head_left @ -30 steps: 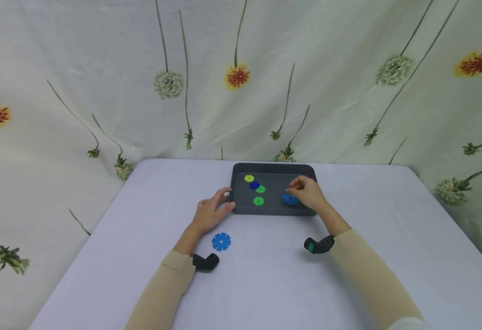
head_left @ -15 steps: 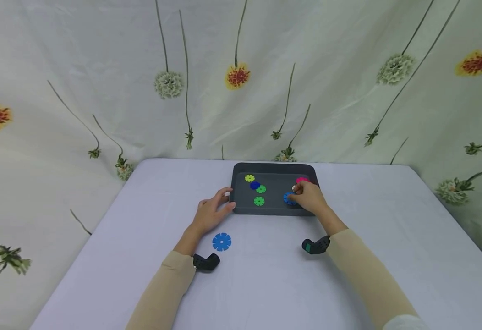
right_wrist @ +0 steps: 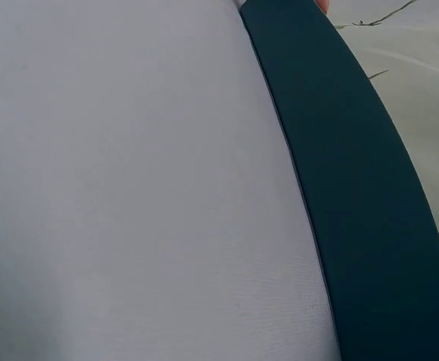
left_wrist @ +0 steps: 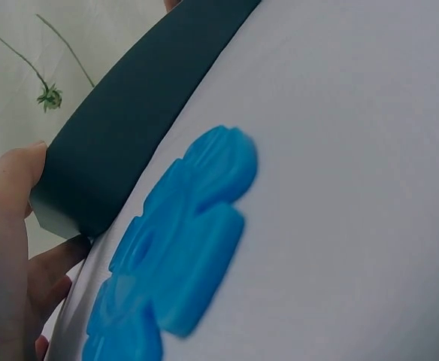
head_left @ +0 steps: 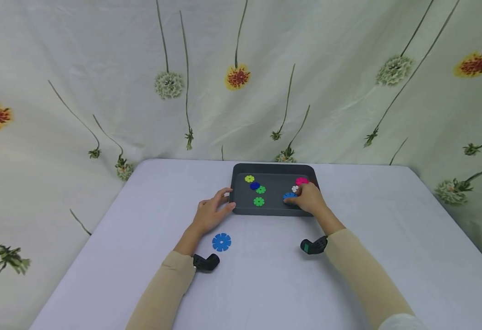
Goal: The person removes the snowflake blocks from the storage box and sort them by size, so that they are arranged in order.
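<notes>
My right hand (head_left: pixel 310 198) reaches into the dark grey tray (head_left: pixel 274 211), thumb and fingers around a blue snowflake building disc (head_left: pixel 289 195) that they partly cover. Just beyond the fingers lie a pink disc (head_left: pixel 301 181) and a small white piece (head_left: pixel 295 189). At the tray's front left corner, my left hand (head_left: pixel 211 211) holds the rim. The left wrist view shows its thumb (left_wrist: pixel 25 165) at the wall's upper edge. A second blue disc (head_left: pixel 221 242) lies flat on the table by the left wrist, large in the left wrist view.
Inside the tray's left half are a yellow disc (head_left: pixel 249 178), a dark blue one (head_left: pixel 254 185) and two green discs (head_left: pixel 259 201). A white cloth covers the table (head_left: pixel 265 275). The tray's outer wall (right_wrist: pixel 355 180) fills much of the right wrist view.
My right hand has lowered and shifted slightly left onto the blue disc in the tray, uncovering the pink disc and white piece. My left hand stays on the tray.
</notes>
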Tool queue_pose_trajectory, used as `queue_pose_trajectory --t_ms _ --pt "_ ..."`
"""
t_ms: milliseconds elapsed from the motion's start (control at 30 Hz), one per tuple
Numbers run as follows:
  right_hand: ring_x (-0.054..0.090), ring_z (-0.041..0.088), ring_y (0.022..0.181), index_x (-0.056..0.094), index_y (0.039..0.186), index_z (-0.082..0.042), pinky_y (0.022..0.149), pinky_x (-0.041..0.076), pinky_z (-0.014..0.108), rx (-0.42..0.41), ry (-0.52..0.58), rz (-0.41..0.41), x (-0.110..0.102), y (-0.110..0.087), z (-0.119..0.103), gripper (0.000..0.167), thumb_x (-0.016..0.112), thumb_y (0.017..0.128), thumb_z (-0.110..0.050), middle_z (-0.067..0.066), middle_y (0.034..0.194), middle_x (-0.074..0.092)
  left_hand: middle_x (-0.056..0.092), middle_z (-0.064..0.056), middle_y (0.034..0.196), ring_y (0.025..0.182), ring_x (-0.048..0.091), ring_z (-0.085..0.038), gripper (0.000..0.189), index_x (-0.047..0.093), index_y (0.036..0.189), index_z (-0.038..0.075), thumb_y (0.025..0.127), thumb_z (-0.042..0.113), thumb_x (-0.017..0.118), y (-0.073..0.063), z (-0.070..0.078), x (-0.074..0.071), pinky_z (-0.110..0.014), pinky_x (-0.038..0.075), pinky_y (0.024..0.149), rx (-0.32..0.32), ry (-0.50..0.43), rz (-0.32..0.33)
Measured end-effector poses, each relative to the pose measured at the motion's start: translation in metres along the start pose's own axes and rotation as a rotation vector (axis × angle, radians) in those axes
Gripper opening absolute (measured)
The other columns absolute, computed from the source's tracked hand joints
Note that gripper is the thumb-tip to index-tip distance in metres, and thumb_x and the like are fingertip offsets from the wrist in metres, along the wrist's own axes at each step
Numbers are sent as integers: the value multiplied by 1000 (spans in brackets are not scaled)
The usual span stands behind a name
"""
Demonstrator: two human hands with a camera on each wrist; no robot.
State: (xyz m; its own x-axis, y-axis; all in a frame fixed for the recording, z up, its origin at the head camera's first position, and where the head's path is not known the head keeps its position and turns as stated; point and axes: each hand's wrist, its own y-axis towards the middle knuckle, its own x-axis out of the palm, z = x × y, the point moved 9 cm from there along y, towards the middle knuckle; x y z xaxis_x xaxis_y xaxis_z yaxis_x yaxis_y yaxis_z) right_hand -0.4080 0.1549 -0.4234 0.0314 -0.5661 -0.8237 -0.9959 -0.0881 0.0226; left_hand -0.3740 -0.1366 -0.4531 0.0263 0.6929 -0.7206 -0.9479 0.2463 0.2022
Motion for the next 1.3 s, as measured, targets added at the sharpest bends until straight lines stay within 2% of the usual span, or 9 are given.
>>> queue_pose_trajectory --t_ms 133,300,400,667,900,1167,1300 --pt "50 23 72 57 79 -2 62 42 34 9 6 1 0 -1 0 41 84 77 -33 7 72 53 58 -12 136 130 49 -34 54 41 143 25 97 50 53 0 0 0 -56 18 105 4 -4 2" --pt "52 26 80 54 96 0 71 44 37 1 27 -3 2 -2 -1 43 80 82 -30 11 85 56 58 -12 135 129 49 -34 54 41 143 26 97 51 52 0 0 -1 -56 18 106 6 -4 0" --pt "51 27 83 50 102 -1 74 43 39 -14 53 3 0 -4 -4 39 77 86 -26 12 90 54 58 -12 135 129 49 -35 55 41 144 25 96 50 52 0 0 -2 -56 18 105 6 -7 1" --pt "57 28 84 50 99 -3 76 46 42 -48 89 54 -5 -9 -7 33 74 88 -23 15 94 61 57 -12 136 129 49 -35 55 40 144 25 97 50 52 0 2 -1 -56 18 105 2 0 -6" --pt "58 25 77 51 102 -3 69 46 37 -99 135 107 -6 -11 -7 31 74 89 -21 13 89 63 58 -13 135 129 49 -36 55 41 144 25 96 50 52 -1 2 -2 -56 19 105 12 2 0" --pt "56 25 76 50 96 -1 67 44 33 -203 260 204 -18 -15 -11 29 75 87 -12 13 84 61 58 -12 135 129 49 -35 54 41 143 25 97 50 53 -1 2 -2 -56 19 105 6 0 0" --pt "57 25 73 50 95 -1 65 44 32 -218 303 237 -23 -18 -11 30 76 86 -11 14 83 62 58 -12 135 129 49 -34 54 41 143 25 97 49 53 -1 2 -2 -55 19 105 1 1 -1"
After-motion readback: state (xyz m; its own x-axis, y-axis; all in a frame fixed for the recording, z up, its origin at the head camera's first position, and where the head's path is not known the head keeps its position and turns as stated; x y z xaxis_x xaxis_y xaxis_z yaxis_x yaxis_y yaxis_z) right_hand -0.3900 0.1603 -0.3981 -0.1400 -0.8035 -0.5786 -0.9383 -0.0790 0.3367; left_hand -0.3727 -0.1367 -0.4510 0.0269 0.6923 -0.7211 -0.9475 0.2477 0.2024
